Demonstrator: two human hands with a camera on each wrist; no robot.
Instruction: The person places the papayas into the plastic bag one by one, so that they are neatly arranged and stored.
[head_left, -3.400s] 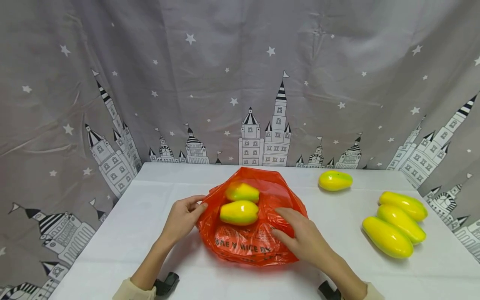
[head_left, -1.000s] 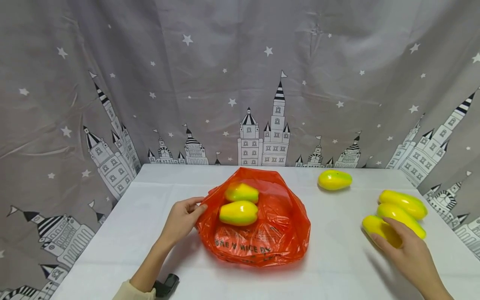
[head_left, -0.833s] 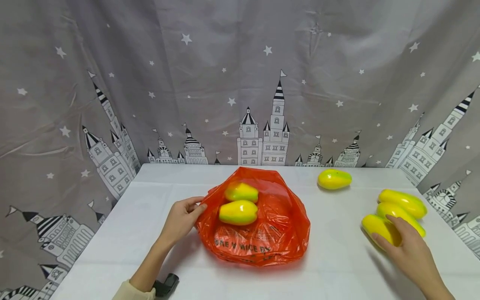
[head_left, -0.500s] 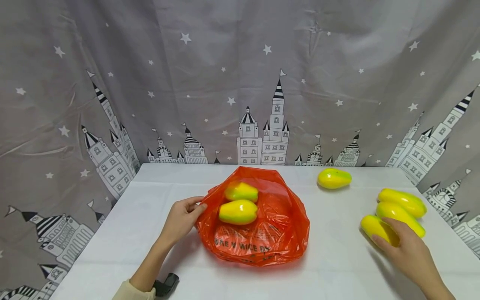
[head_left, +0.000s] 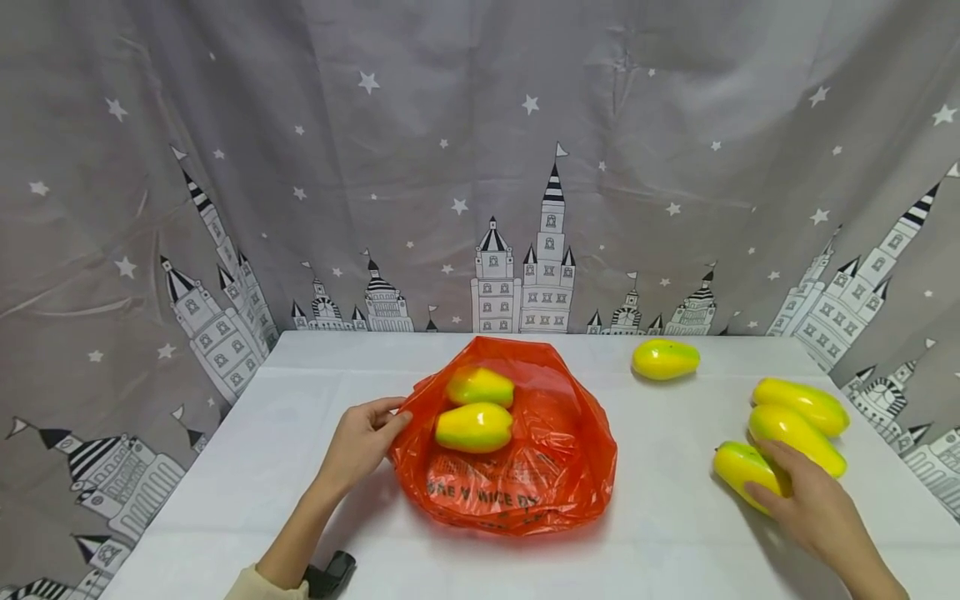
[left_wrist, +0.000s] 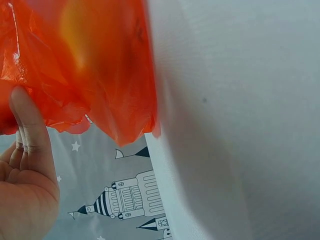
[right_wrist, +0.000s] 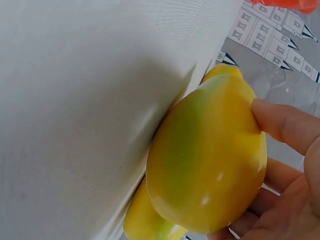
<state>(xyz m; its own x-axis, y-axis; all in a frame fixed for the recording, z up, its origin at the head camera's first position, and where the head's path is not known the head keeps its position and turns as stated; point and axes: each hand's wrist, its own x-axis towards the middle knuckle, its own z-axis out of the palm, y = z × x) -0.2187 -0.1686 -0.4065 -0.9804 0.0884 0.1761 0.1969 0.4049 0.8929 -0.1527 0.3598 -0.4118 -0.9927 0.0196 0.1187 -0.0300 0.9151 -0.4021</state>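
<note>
A red plastic bag (head_left: 517,521) lies with its mouth spread on the white table, printed letters showing inside. Two yellow-green papayas (head_left: 474,427) rest in it. My left hand (head_left: 365,442) pinches the bag's left rim between thumb and fingers; the left wrist view shows the thumb (left_wrist: 31,117) against the red film. To the right, my right hand (head_left: 813,500) grips the nearest papaya (head_left: 742,468) of a group of three, thumb on one side and fingers on the other. In the right wrist view this papaya (right_wrist: 205,155) is close by the table surface, its far side hidden.
Two more papayas (head_left: 798,437) lie side by side just beyond the right hand. A single papaya (head_left: 665,360) sits near the table's back edge. A grey curtain (head_left: 420,167) with stars and castles hangs behind the white table (head_left: 660,533).
My right hand has left the bag's right side and moved right to the nearest papaya, which is now turned and shifted slightly left. My left hand has stayed at the bag's rim.
</note>
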